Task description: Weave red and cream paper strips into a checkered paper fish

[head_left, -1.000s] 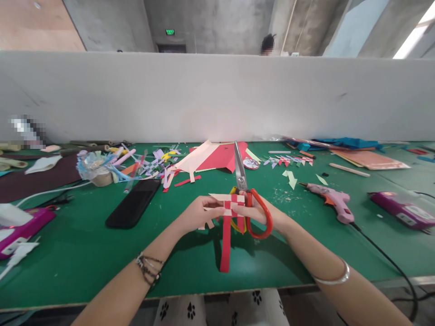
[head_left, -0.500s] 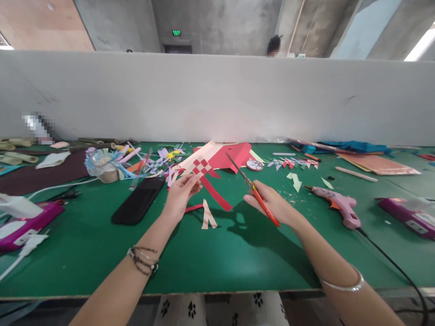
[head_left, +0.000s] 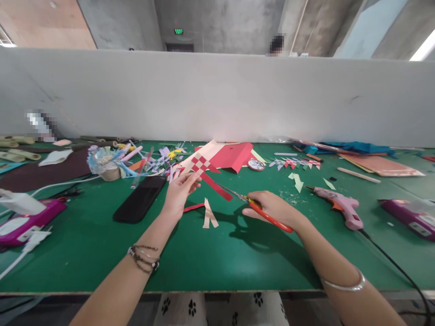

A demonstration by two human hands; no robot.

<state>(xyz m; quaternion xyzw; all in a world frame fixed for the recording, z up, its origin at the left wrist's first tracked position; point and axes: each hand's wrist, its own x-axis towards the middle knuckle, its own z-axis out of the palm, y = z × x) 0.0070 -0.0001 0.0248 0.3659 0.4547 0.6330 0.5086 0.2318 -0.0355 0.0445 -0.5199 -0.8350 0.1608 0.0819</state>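
Pinched in the fingers of my left hand is a woven paper piece in a red and cream checker pattern. One long red strip trails from it down to the right. My right hand is closed round orange-handled scissors, whose blades point left at the red strip. Whether the blades touch the strip I cannot tell. Below, on the green table, lie cream paper offcuts and a thin red strip.
Behind my hands are red paper and a round tin. A black phone lies left. To the right are a pink glue gun with a black cord and a purple power strip. A grey partition stands behind the table.
The scissors have swung down and left, from pointing up beside the woven piece to lying near its long red strip. My left hand has barely moved.
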